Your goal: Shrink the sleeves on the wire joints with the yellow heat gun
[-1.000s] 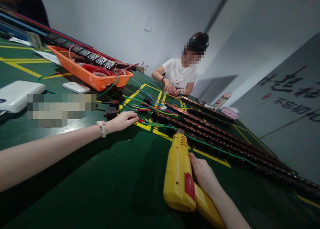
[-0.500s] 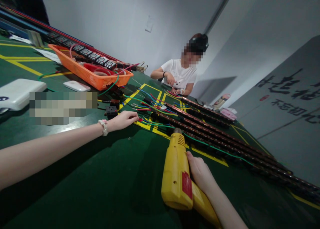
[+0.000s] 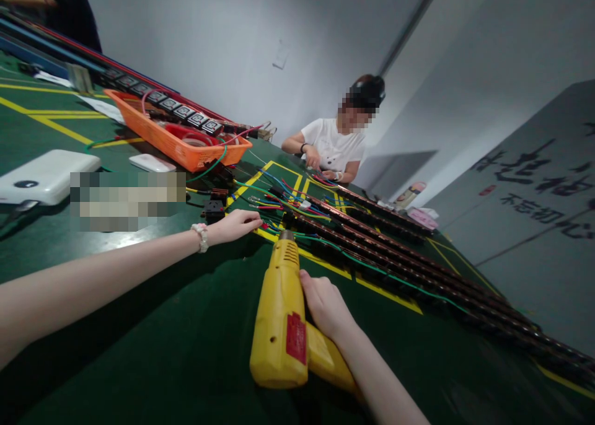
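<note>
My right hand (image 3: 325, 301) is wrapped round the handle of a yellow heat gun (image 3: 279, 313). Its metal nozzle (image 3: 287, 235) points away from me, close to the coloured wires (image 3: 274, 227). Those wires come out of the ends of long dark strips (image 3: 385, 261) with coppery edges, lying side by side on the table. At the wire ends, my left hand (image 3: 236, 225) is closed in a pinch, with red tips showing at the fingertips. Just behind that hand sits a black socket block (image 3: 214, 210).
An orange basket (image 3: 186, 155) holding coils and parts stands at the back left of the green table (image 3: 186, 350). Nearer lie a white power bank (image 3: 51, 174) and a white mouse-shaped item (image 3: 152, 163). Across the table a person in a white shirt (image 3: 332, 143) works with both hands.
My right hand has brought the heat gun leftward, so its nozzle is nearer the wires at my left hand. My left hand keeps its pinch. The view has shifted slightly.
</note>
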A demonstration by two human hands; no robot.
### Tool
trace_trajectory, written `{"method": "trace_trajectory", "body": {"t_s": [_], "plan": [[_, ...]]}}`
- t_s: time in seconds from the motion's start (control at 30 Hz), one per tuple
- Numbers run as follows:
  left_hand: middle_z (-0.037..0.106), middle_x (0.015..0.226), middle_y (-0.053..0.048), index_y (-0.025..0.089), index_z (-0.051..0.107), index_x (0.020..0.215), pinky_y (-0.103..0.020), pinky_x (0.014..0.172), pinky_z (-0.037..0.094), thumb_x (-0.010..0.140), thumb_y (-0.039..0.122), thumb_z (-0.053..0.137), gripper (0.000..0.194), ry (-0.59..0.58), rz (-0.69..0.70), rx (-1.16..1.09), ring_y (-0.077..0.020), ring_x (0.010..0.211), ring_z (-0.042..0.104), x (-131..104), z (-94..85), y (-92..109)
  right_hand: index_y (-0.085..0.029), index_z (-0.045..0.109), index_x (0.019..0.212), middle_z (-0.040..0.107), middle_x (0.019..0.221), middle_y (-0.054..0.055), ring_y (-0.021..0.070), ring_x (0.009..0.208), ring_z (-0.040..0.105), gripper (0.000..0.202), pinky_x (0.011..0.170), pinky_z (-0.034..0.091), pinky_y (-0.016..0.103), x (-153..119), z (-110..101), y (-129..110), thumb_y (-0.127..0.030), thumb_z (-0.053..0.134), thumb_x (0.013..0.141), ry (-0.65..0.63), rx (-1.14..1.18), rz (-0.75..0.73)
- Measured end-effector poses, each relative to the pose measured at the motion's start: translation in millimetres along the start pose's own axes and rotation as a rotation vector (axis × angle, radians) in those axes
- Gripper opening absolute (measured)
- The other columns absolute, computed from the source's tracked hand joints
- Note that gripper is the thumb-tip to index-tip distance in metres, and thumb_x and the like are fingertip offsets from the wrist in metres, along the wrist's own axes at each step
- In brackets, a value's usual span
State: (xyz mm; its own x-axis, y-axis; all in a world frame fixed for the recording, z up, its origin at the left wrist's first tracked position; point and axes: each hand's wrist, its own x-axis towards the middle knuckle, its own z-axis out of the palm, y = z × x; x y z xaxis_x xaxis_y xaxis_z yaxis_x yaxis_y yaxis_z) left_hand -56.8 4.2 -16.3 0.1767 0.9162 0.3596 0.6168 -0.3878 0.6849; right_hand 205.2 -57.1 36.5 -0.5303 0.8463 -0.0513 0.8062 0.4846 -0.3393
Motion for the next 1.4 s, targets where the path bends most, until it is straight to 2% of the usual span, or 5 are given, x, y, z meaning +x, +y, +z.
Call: {"method": "trace_trajectory", "body": {"t_s": [0.23, 0.43, 0.63, 1.03, 1.4], "plan": [[0.052, 0.068, 0.001, 0.015, 0.052, 0.071, -0.023, 0.06, 0.034, 0.085, 0.041, 0.034, 0.034, -0.004, 0.013, -0.01, -0.0118, 0.065, 0.045, 2, 0.7, -3, -0.016, 0.058, 0.063, 0.057, 0.061, 0.005, 0.013, 0.053, 0.047, 0.071, 0.051, 0.024, 0.025, 23, 11, -27, -0.053, 0.005, 0.091, -0.047, -0.068, -0.093], [0.052, 0.069, 0.001, 0.015, 0.051, 0.071, -0.023, 0.06, 0.034, 0.086, 0.041, 0.033, 0.034, -0.004, 0.013, -0.021, -0.0116, 0.065, 0.045, 1, -0.2, -2, -0.016, 0.057, 0.062, 0.055, 0.058, 0.005, 0.0127, 0.052, 0.046, 0.072, 0.05, 0.022, 0.025, 23, 10, -27, -0.058, 0.005, 0.089, -0.058, -0.03, -0.107], [0.051, 0.065, 0.001, 0.016, 0.05, 0.069, -0.023, 0.057, 0.034, 0.085, 0.045, 0.033, 0.038, -0.031, -0.015, -0.036, -0.0116, 0.062, 0.045, 0, -0.9, -1, -0.017, 0.055, 0.061, 0.053, 0.058, 0.003, 0.0115, 0.05, 0.044, 0.067, 0.05, 0.023, 0.025, 11, 4, -10, -0.054, 0.008, 0.091, -0.036, 0.008, -0.052], [0.053, 0.064, 0.0, 0.016, 0.05, 0.066, -0.023, 0.058, 0.035, 0.085, 0.044, 0.034, 0.038, -0.062, -0.022, -0.021, -0.0118, 0.061, 0.048, -1, -1.3, -3, -0.02, 0.048, 0.055, 0.057, 0.059, 0.004, 0.0169, 0.057, 0.052, 0.052, 0.054, 0.031, 0.026, -23, -17, 48, -0.048, 0.021, 0.089, 0.069, 0.139, 0.267], [0.057, 0.064, 0.0, 0.015, 0.056, 0.067, -0.023, 0.058, 0.034, 0.083, 0.043, 0.037, 0.037, -0.068, -0.029, -0.021, -0.0119, 0.06, 0.049, -2, -2.0, 0, -0.019, 0.049, 0.06, 0.056, 0.063, 0.004, 0.0166, 0.06, 0.05, 0.043, 0.057, 0.03, 0.027, -25, -17, 55, -0.038, 0.022, 0.088, 0.088, 0.064, 0.23]]}}
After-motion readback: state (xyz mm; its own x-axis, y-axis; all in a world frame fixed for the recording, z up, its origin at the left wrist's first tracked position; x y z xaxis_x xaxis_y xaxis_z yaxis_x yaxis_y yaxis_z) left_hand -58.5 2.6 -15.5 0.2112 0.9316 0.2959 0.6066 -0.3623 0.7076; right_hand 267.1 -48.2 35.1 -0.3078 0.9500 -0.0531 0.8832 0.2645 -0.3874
